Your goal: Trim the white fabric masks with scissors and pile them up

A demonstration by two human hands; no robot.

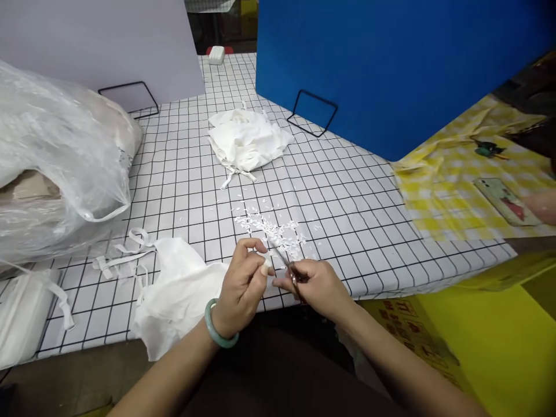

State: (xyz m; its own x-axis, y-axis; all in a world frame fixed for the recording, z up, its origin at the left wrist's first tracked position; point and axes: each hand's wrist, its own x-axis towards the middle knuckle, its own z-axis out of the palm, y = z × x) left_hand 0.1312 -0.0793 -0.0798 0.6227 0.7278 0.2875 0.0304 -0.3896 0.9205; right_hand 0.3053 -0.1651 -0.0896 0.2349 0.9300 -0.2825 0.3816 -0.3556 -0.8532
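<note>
My left hand (243, 284), with a green bangle at the wrist, is closed in a pinch. A small white piece, apparently cloth, shows at its fingertips; most of it is hidden. My right hand (317, 286) grips a pair of scissors (295, 278), whose blades point up and left beside the left fingertips. Small white snippets (273, 229) lie scattered on the table just beyond both hands. To the left, a white garment (178, 292) with straps hangs partly over the table's front edge and runs behind my left hand. Farther back lies a pile of white garments (247, 139).
A checked cloth covers the table (347, 214). A stuffed plastic bag (73, 145) stands left, above a white packet (26, 313). Grey (108, 40) and blue (347, 63) panels stand behind. At right are a phone (499, 200), another person's finger (541, 205) and a yellow box (499, 341).
</note>
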